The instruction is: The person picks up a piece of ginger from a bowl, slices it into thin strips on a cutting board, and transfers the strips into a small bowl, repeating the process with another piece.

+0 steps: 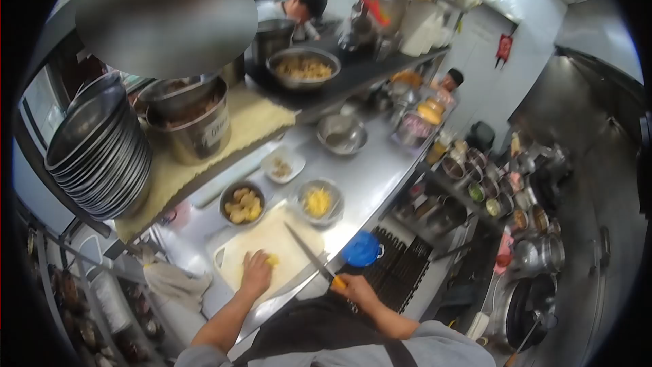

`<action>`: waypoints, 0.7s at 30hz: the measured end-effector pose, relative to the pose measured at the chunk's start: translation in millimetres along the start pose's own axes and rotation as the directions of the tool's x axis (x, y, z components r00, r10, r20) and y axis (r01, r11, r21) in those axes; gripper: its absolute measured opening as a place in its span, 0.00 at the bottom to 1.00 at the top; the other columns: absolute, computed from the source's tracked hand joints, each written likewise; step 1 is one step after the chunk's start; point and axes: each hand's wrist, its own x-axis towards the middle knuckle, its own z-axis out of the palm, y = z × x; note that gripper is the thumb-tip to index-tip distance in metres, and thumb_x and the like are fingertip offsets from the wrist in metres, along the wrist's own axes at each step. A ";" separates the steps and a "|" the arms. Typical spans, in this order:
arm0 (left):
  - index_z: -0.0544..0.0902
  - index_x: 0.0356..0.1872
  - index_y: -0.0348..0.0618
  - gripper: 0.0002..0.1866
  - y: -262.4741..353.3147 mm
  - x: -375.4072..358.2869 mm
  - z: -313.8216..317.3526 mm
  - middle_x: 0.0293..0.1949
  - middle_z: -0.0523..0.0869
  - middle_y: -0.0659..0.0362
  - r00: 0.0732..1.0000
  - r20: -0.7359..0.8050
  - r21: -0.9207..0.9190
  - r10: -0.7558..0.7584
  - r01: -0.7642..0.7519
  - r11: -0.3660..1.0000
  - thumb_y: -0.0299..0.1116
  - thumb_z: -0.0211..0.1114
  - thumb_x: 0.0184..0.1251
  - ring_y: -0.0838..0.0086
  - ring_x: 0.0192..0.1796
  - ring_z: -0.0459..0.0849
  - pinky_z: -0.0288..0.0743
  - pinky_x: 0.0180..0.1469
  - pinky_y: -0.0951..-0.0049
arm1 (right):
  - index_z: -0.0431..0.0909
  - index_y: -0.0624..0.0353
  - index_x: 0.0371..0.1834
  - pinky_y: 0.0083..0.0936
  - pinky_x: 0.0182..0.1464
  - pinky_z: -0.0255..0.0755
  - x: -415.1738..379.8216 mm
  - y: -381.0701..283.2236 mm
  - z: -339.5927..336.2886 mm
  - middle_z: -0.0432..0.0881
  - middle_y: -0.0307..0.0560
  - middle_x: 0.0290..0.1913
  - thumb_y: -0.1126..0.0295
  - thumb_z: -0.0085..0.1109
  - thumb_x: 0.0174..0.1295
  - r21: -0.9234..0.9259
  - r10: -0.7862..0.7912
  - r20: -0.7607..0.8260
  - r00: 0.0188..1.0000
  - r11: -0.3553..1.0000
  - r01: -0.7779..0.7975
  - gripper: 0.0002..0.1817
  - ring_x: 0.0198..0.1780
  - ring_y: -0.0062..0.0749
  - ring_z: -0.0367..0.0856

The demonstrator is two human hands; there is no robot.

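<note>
My left hand (pixel 256 273) is on the white cutting board (pixel 234 251), its fingers pressed on a small yellow piece of food (pixel 272 259). In my right hand (pixel 358 291) is the orange handle of a knife (pixel 309 249), whose long blade slants over the board's right part, apart from the yellow piece. Just beyond the board stand a metal bowl of round yellowish pieces (pixel 242 205) and a bowl of yellow strips (pixel 317 201). Behind them is a white dish (pixel 282 165) with small brown bits.
Stacked metal bowls (pixel 102 149) and a labelled pot (pixel 193 136) stand on the shelf at left. An empty-looking metal bowl (pixel 341 134) sits farther back. A blue container (pixel 363 249) is below the counter's right edge. Two people are in the background.
</note>
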 end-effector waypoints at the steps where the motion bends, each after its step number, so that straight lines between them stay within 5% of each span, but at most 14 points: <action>1: 0.81 0.39 0.41 0.10 -0.9 3.0 -5.9 0.53 0.80 0.50 0.998 -0.058 -0.010 -0.029 0.029 1.000 0.29 0.69 0.56 0.53 0.67 0.73 0.60 0.68 0.36 | 0.85 0.61 0.46 0.39 0.40 0.78 1.1 -7.4 -6.4 0.85 0.60 0.36 0.55 0.71 0.60 -0.014 -0.007 0.015 1.000 1.000 0.007 0.21 0.38 0.55 0.86; 4: 0.80 0.40 0.40 0.13 5.5 10.7 -16.1 0.51 0.79 0.47 0.983 -0.123 -0.216 -0.134 0.105 0.971 0.27 0.70 0.53 0.49 0.63 0.75 0.65 0.66 0.43 | 0.84 0.59 0.46 0.44 0.42 0.77 7.9 -11.2 -24.0 0.85 0.60 0.36 0.54 0.68 0.62 -0.165 -0.046 0.069 0.997 0.985 0.057 0.20 0.40 0.58 0.84; 11: 0.77 0.46 0.33 0.15 -13.6 -21.3 7.6 0.51 0.79 0.40 0.820 -0.404 -0.213 -0.405 0.347 0.914 0.24 0.65 0.56 0.42 0.57 0.75 0.68 0.63 0.47 | 0.82 0.58 0.50 0.49 0.45 0.76 19.1 5.0 -1.0 0.85 0.62 0.40 0.60 0.67 0.59 -0.259 -0.194 0.127 0.973 0.940 0.221 0.19 0.44 0.60 0.83; 15: 0.77 0.55 0.30 0.18 -20.4 -38.8 11.1 0.56 0.79 0.36 0.770 -0.314 -0.181 -0.556 0.526 0.831 0.27 0.62 0.64 0.40 0.62 0.74 0.68 0.67 0.49 | 0.84 0.57 0.47 0.51 0.42 0.79 30.2 8.6 24.3 0.86 0.61 0.36 0.61 0.65 0.58 -0.279 -0.314 0.253 0.915 0.882 0.380 0.16 0.38 0.59 0.85; 17: 0.77 0.56 0.31 0.19 -21.3 -42.9 7.1 0.56 0.79 0.37 0.740 -0.340 -0.176 -0.580 0.556 0.813 0.27 0.62 0.65 0.42 0.62 0.75 0.69 0.67 0.52 | 0.83 0.61 0.46 0.49 0.48 0.78 34.7 -5.5 27.9 0.85 0.63 0.40 0.59 0.62 0.60 -0.313 -0.202 0.421 0.884 0.882 0.351 0.18 0.43 0.58 0.84; 21: 0.77 0.52 0.31 0.15 -12.6 -37.4 -9.6 0.54 0.79 0.39 0.719 -0.298 -0.207 -0.628 0.594 0.778 0.27 0.61 0.66 0.44 0.59 0.77 0.71 0.63 0.54 | 0.83 0.59 0.52 0.47 0.46 0.78 33.4 -15.4 16.2 0.85 0.64 0.41 0.61 0.64 0.60 -0.095 -0.247 0.275 0.929 0.955 0.282 0.19 0.44 0.61 0.84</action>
